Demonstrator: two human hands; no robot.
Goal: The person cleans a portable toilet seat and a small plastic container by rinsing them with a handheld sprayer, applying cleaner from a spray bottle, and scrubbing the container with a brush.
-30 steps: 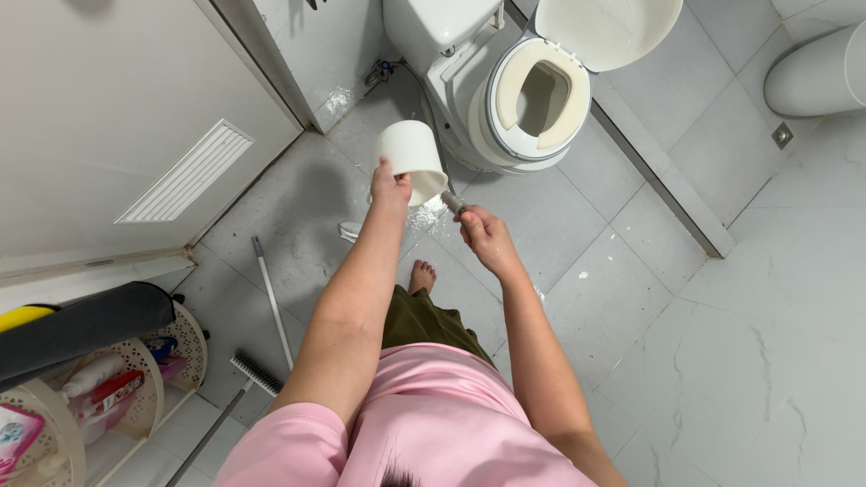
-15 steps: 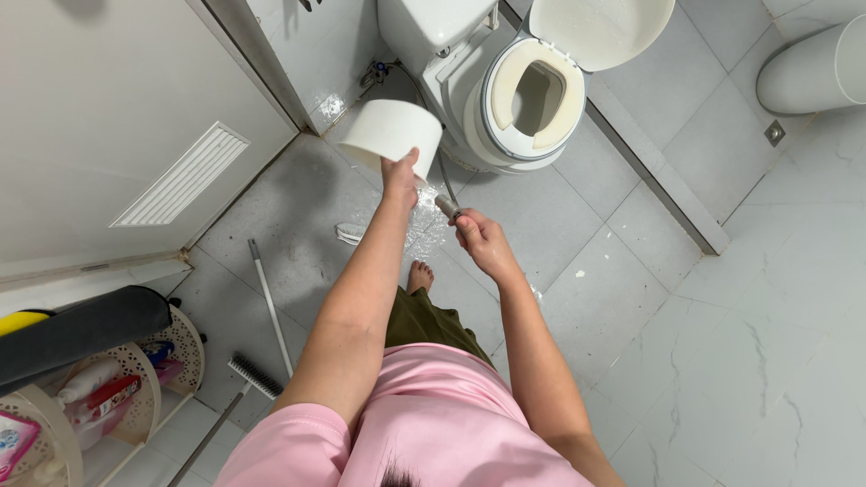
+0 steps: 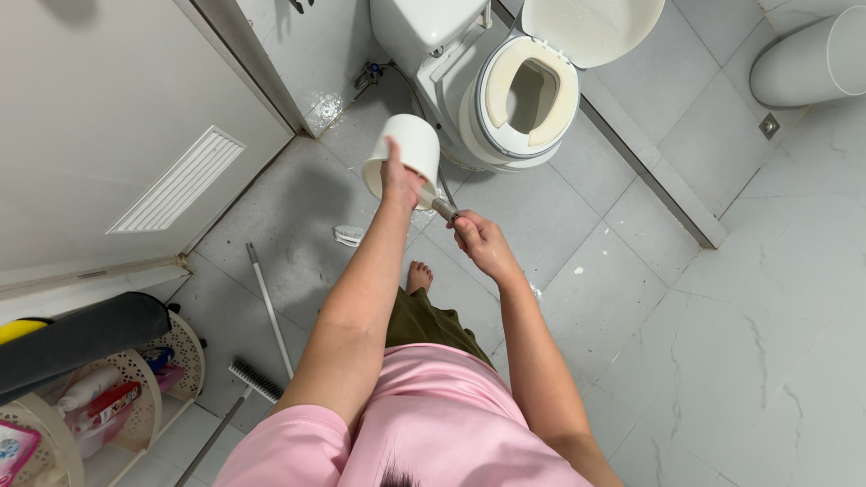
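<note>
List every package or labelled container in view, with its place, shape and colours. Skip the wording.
Red packet: middle tier of the cream rack, bottom left; flat, red with pale patches.
White bottle: same tier, lying beside the red packet; rounded, white.
Pink-and-blue pack: lower tier at the left edge; flat, partly cut off.
Blue item: same rack, further back; too hidden to tell.
No signs or screens.

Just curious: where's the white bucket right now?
The white bucket is held up in the left hand, tilted, above the wet floor just left of the toilet.

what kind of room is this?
A home bathroom, most likely: a toilet with its seat down and lid up, a tiled floor, and a spray hose in the right hand.
</note>
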